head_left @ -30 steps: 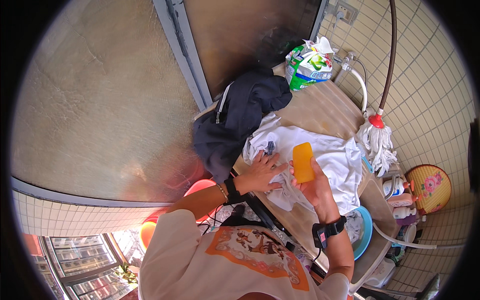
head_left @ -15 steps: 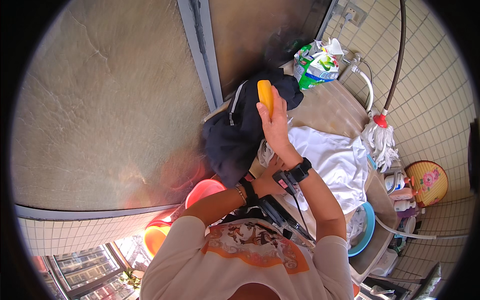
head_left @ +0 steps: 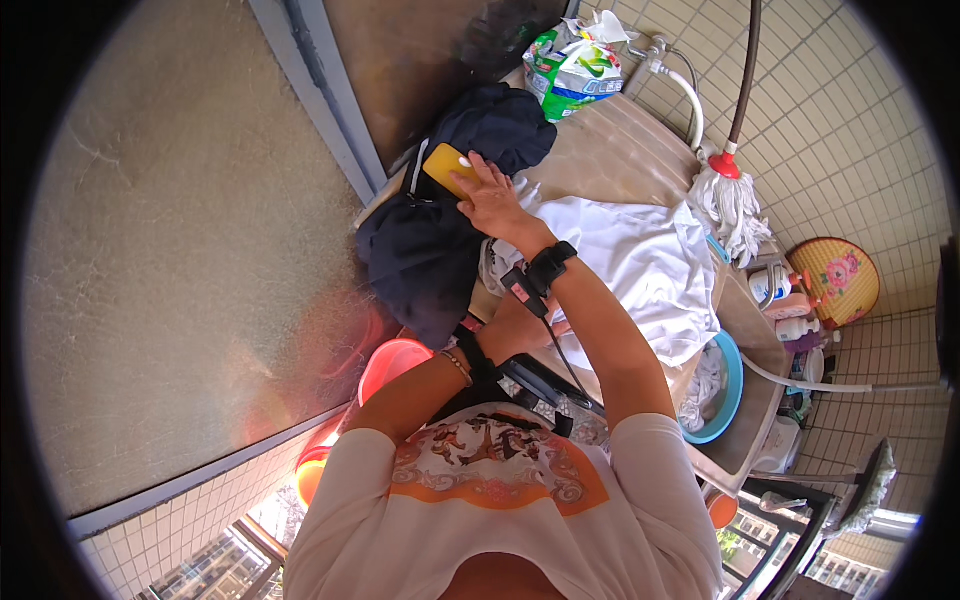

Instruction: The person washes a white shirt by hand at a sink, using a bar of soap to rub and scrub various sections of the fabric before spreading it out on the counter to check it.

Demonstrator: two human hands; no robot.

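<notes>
My right hand grips a yellow bar of soap, its fingers along one edge. The bar is over a dark navy garment bunched on the left of the washing counter. My left hand is lower down, by the near edge of a white garment spread over the counter. The right forearm and a small wrist-worn device cover part of the left hand, so its fingers are mostly hidden.
A green-and-white detergent bag stands at the back. On the right are a white mop head, several bottles, a woven fan and a blue basin with wet cloth inside. A pink bucket stands beside my left arm.
The soap has gone from standing edge-up to lying flatter over the navy garment, with my right hand turned palm-down. The whole view has shifted, moving the counter up and left.
</notes>
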